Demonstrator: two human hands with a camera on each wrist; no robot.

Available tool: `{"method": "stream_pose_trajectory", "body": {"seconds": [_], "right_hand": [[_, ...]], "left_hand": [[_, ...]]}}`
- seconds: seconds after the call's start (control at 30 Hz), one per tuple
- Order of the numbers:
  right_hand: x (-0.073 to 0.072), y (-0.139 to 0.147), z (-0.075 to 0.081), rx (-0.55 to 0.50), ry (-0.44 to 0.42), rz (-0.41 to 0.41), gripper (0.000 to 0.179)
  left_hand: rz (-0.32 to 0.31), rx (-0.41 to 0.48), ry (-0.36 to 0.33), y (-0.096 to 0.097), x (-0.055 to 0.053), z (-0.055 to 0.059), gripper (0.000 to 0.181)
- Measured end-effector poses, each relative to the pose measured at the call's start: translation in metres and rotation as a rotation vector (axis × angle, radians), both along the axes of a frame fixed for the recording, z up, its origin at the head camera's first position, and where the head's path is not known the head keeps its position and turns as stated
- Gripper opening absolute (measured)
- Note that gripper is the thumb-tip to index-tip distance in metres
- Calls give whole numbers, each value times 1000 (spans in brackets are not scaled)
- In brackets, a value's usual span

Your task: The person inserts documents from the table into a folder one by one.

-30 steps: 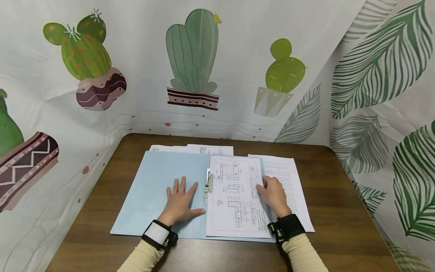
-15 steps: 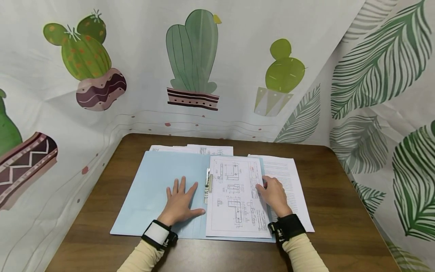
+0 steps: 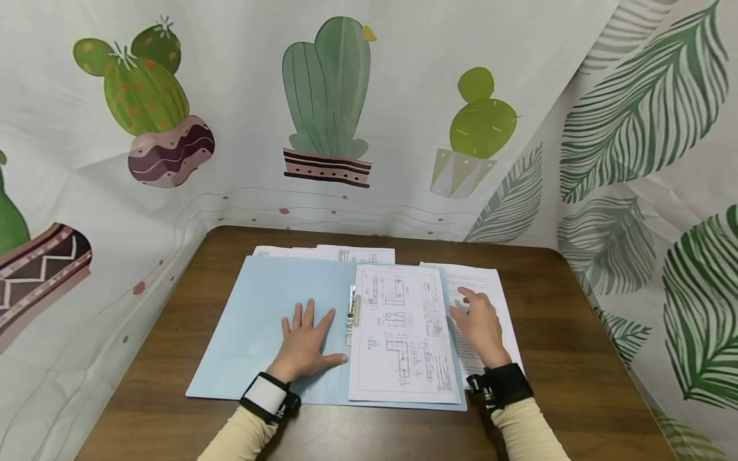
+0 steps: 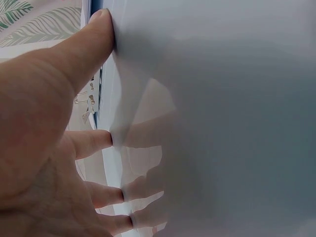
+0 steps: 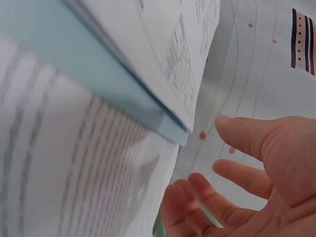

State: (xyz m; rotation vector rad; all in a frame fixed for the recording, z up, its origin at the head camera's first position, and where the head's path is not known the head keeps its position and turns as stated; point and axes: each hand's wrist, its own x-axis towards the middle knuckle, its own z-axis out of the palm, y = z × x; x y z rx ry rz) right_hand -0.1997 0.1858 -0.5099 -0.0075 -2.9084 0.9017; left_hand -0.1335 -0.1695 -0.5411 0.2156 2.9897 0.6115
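Observation:
A light blue folder (image 3: pixel 277 282) lies spread flat on the table, a metal clip (image 3: pixel 353 314) at its fold. On its right side rests a stack of printed drawings (image 3: pixel 380 390). My left hand (image 3: pixel 304 346) rests with spread fingers on the folder's left cover; in the left wrist view its fingertips (image 4: pixel 106 140) touch the glossy blue surface. My right hand (image 3: pixel 480 326) is over a text-covered sheet (image 3: pixel 496 282) that sticks out from the folder's right edge. Its fingers are loosely bent with nothing between them, and the right wrist view shows them apart from the paper edges.
More printed sheets (image 3: pixel 300 251) stick out behind the folder's far edge. The brown wooden table (image 3: pixel 553 307) extends to both sides and in front. Behind it hangs a cactus-patterned cloth (image 3: pixel 398 128), with a leaf-patterned one (image 3: pixel 623 160) at the right.
My right hand has left the right edge of the drawings and moved right, over the text sheet. The left hand has stayed put on the folder cover.

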Motion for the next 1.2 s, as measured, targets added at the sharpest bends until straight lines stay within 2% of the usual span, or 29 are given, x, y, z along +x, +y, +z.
{"method": "stream_pose_trajectory", "body": {"seconds": [0.2, 0.53, 0.73, 1.2], "right_hand": [[-2, 15, 3, 35, 34, -16, 55], [-1, 40, 14, 45, -5, -84, 65], [0, 60, 19, 43, 2, -97, 68], [4, 91, 24, 66, -81, -177, 74]], "left_hand": [[-5, 1, 4, 0, 0, -1, 101], [-10, 4, 10, -1, -1, -1, 100], [-10, 3, 9, -2, -2, -3, 100], [-5, 4, -5, -1, -1, -5, 101]]}}
